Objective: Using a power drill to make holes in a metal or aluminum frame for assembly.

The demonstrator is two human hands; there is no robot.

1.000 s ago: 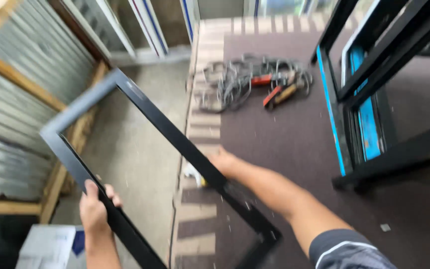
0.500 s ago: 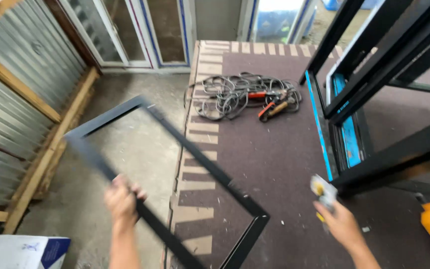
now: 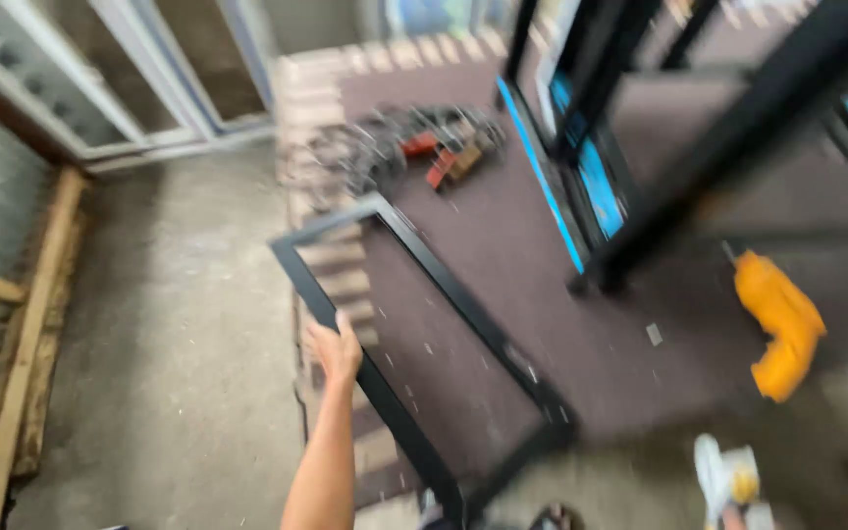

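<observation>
My left hand (image 3: 334, 350) grips the left rail of a black rectangular metal frame (image 3: 444, 285), which lies tilted over the left edge of a brown worktable (image 3: 581, 344). Only a sliver of my right hand (image 3: 730, 517) shows at the bottom right edge, closed on a small white and yellow object (image 3: 720, 474). The picture is blurred by motion, so fine detail is lost.
An orange power drill (image 3: 782, 324) lies on the table at the right. A tangle of cables with red clamps (image 3: 404, 147) sits at the far end. Tall black frames with blue film (image 3: 591, 177) stand upright behind. Concrete floor (image 3: 169, 324) and wooden beams (image 3: 22, 344) lie left.
The frame has swung further onto the table under my left hand. My right hand has let go of it, picked up the small white and yellow object and dropped toward the bottom right edge.
</observation>
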